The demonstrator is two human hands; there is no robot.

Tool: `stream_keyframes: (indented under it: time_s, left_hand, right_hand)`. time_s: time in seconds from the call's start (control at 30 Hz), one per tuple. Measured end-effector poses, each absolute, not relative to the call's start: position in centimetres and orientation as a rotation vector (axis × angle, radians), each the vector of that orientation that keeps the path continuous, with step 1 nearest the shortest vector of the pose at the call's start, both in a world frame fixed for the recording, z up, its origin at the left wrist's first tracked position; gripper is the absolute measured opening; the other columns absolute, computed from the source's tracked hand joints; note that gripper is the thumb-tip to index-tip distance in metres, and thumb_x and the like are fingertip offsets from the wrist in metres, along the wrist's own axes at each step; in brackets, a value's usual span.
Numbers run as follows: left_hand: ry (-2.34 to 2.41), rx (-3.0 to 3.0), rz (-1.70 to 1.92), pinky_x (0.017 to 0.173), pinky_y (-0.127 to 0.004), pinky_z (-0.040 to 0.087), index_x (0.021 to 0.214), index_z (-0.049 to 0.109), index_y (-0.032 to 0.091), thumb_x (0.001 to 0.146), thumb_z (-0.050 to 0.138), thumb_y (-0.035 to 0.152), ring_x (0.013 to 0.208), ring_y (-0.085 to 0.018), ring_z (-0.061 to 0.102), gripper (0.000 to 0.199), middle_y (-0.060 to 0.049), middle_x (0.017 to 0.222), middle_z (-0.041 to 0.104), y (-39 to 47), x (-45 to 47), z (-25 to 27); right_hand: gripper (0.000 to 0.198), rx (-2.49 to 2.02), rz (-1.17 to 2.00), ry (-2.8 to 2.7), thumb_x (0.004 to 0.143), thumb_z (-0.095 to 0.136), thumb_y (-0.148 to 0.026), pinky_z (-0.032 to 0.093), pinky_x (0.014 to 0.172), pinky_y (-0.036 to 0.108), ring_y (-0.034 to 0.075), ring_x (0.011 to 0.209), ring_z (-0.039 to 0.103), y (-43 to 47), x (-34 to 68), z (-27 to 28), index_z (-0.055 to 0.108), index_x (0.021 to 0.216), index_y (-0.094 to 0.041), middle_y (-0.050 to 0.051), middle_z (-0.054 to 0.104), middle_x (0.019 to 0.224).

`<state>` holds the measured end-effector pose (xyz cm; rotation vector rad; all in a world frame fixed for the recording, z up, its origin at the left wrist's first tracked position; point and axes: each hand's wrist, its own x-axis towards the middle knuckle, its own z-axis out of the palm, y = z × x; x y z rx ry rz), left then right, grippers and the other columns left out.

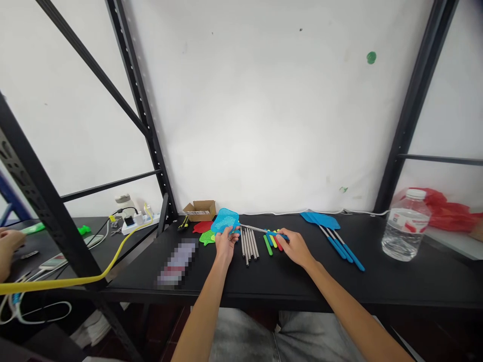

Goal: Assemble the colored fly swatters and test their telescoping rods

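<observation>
Both hands are closed on a blue fly swatter (225, 220), held above the black table. My left hand (225, 243) grips the base of its mesh head, where the metal rod joins. My right hand (296, 247) is wrapped round its blue handle at the other end. Below the swatter lie several metal rods (249, 246) side by side. Beside them, partly hidden by my right hand, are coloured handles (268, 245) in green, yellow and red. A red swatter head (203, 227) and a green swatter head (206, 238) lie left of my left hand.
Blue fly swatters (320, 220) lie together at the right, near a large water bottle (406, 226). A small cardboard box (199, 210) stands at the back. Yellow cable (109, 269) crosses the left shelf post. Another person's hand (9, 246) is at far left.
</observation>
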<state>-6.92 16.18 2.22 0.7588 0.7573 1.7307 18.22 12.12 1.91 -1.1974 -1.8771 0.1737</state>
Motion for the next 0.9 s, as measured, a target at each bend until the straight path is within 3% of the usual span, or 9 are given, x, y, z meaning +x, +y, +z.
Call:
stream_keyframes:
  time_s: [0.57, 0.9]
  left_hand:
    - [0.731, 0.917, 1.669, 0.046, -0.024, 0.041, 0.072, 0.064, 0.012, 0.065, 0.075, 0.029, 0.044, -0.007, 0.052, 0.021, -0.011, 0.089, 0.074, 16.04, -7.03, 1.91]
    - [0.733, 0.984, 1.550, 0.045, -0.022, 0.041, 0.076, 0.067, 0.011, 0.069, 0.076, 0.032, 0.045, -0.006, 0.052, 0.023, -0.013, 0.096, 0.074, 15.73, -6.77, 1.81]
  right_hand:
    - [0.032, -1.173, 0.173, -1.884, 0.094, 0.041, -0.039, 0.043, 0.067, 0.029, 0.020, 0.072, 0.062, 12.62, 18.93, 1.60, 0.069, 0.091, -0.023, 0.004, 0.070, 0.082]
    - [0.043, -1.138, 0.178, -1.960, 0.097, 0.035, -0.038, 0.036, 0.062, 0.026, 0.016, 0.059, 0.053, 12.37, 19.00, 1.92, 0.061, 0.067, -0.021, 0.001, 0.059, 0.064]
